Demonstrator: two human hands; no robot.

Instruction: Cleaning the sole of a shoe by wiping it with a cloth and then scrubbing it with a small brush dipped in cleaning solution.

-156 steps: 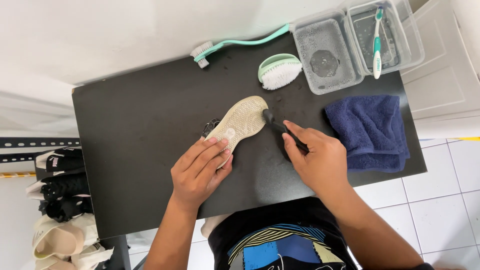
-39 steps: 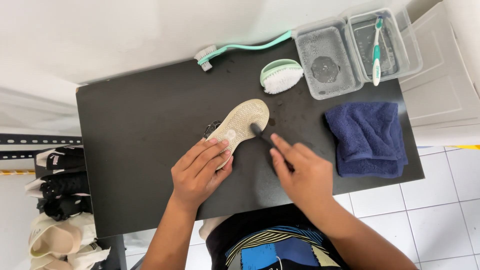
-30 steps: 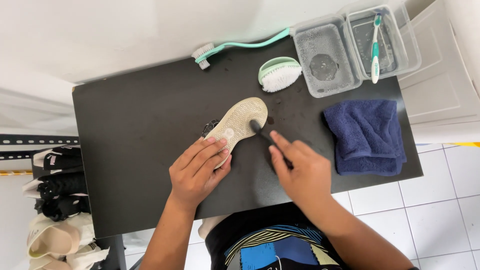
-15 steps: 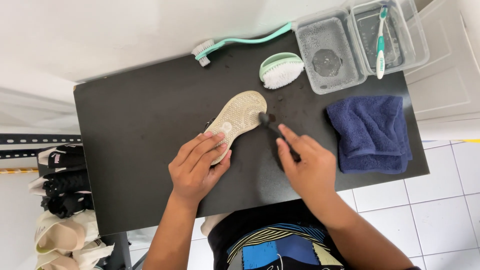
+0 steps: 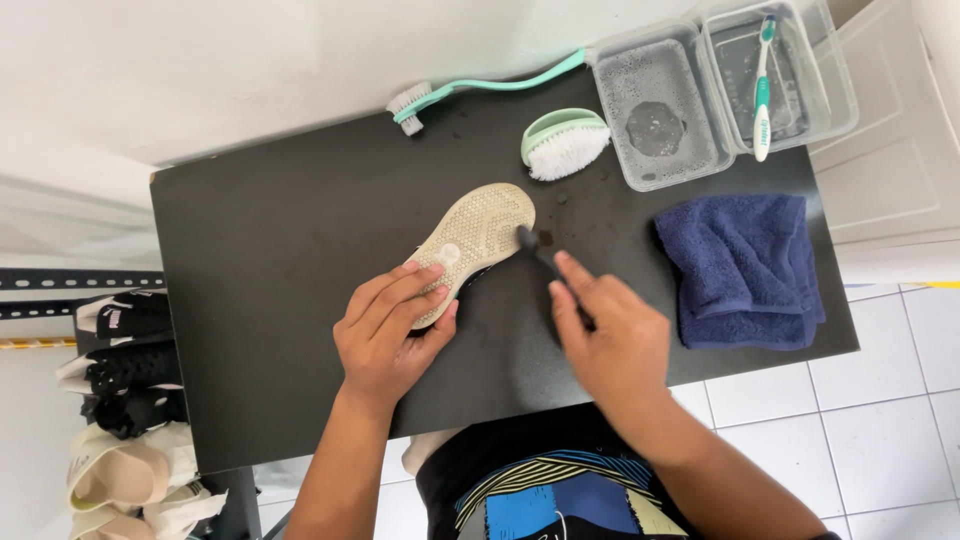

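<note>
Upturned shoe (image 5: 472, 236), pale dotted sole

A small shoe (image 5: 470, 245) lies sole-up near the middle of the black worktop (image 5: 280, 300), its pale beige, dot-textured sole facing the camera and its toe end pointing up and to the right, towards the round mint scrub brush (image 5: 563, 143). Its heel end is covered by fingers (image 5: 395, 300), and a dark strip of the upper shows under the sole's right edge. A slim black brush (image 5: 540, 255) rests its head against the shoe's right edge near the toe, its handle running down and right, away from the shoe.
</note>
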